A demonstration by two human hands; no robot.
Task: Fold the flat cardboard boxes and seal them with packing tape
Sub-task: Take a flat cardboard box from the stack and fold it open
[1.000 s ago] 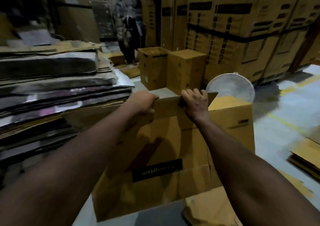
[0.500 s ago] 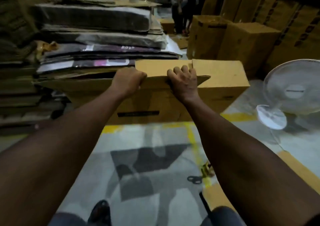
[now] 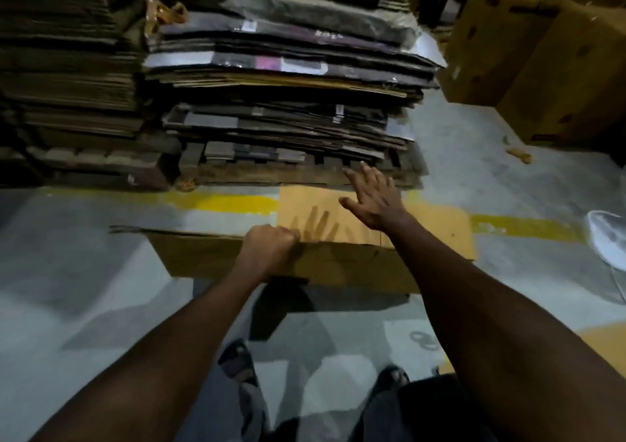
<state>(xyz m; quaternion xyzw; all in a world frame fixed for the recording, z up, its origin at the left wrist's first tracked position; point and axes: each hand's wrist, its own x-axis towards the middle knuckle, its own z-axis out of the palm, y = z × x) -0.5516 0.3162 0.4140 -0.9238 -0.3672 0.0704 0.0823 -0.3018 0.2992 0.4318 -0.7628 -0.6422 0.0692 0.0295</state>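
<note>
Left hand (image 3: pixel 271 245) is curled tight over the near top edge of the cardboard box (image 3: pixel 338 269), knuckles up, gripping the board. My right hand (image 3: pixel 371 201) is open with fingers spread, held over the pale flap (image 3: pixel 437 228) beyond and to the right of the left one. Its shadow lies apart from it on the board, so I judge it is not touching.

The box sits on the floor (image 3: pixel 84 272) directly under both hands. The pallet (image 3: pixel 271 174) loaded with flat cardboard (image 3: pixel 288 79) is just past my right fingertips.

Corrugated board like this should be light, stiff across its panels and floppy at the scored folds. I would take hold at an edge close to a crease, not mid-flap, where it would bow. The surface looks dry and matt, so slipping seems unlikely. The likelier trouble is a flap creasing out of line, or the half-formed box skewing if I press with one hand only. I see no packing tape near either hand.
</note>
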